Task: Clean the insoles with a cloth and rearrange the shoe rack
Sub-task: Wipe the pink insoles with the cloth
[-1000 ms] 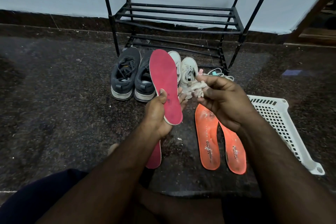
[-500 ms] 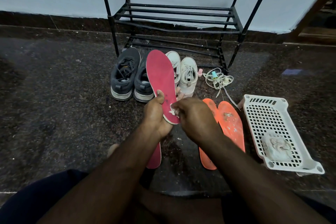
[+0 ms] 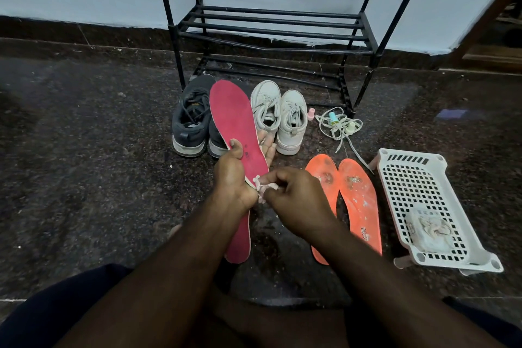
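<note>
We grip the pink insole (image 3: 236, 124) in our left hand (image 3: 231, 178), right hand (image 3: 293, 200) fingers pinching the cloth (image 3: 261, 186) against its heel; its small print is unreadable.

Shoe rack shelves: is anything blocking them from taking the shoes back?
Nothing visible. The shoe rack shelves in view are bare, and the dark shoes and white shoes sit on the floor directly before it.
</note>
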A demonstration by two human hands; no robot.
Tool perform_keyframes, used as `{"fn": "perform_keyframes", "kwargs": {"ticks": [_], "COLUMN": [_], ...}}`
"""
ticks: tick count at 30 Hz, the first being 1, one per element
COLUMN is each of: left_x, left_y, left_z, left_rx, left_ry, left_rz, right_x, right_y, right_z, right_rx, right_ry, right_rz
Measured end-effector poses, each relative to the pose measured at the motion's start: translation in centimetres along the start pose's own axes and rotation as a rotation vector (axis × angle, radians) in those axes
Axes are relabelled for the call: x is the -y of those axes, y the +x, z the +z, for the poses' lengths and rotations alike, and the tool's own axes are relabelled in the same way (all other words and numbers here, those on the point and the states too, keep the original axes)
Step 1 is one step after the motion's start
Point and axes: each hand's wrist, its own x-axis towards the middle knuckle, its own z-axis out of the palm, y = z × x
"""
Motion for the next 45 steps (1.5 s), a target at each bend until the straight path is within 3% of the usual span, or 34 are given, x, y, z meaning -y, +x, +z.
{"fn": "perform_keyframes", "kwargs": {"ticks": [4, 10, 14, 20, 27, 30, 35, 40, 45], "left_x": [0.4, 0.5, 1.3, 1.7, 3.0, 2.9, 2.5, 3.0, 2.2], "left_y": [-0.4, -0.1, -0.5, -0.6, -1.6, -1.7, -1.4, -1.7, -1.3], "left_z": [0.2, -0.1, 0.3, -0.1, 0.4, 0.4, 0.4, 0.7, 0.4], "left_rx": [0.019, -0.001, 0.012, 0.022, 0.061, 0.059, 0.052, 0.066, 0.072], "left_ry": [0.013, 0.057, 0.137, 0.197, 0.163, 0.154, 0.163, 0.186, 0.171], "left_rz": [-0.023, -0.011, -0.058, -0.184, -0.223, -0.239, -0.237, -0.193, -0.28], "right_x": [-0.4, 0.9, 0.6, 1.1, -0.8, -0.5, -0.2, -0.6, -0.3], "right_y": [0.6, 0.0, 1.6, 0.7, 2.2, 1.7, 1.6, 2.2, 1.5], "right_z": [-0.3, -1.1, -2.5, -0.4, -1.1, -0.7, -2.0, -1.4, -1.4], "right_rx": [-0.128, 0.089, -0.084, 0.054, -0.222, -0.147, 0.072, -0.232, 0.026], "right_ry": [-0.078, -0.011, -0.114, -0.262, -0.267, -0.267, -0.037, -0.189, -0.168], "right_rz": [-0.008, -0.017, -0.132, -0.296, -0.256, -0.182, -0.058, -0.213, -0.161]}}
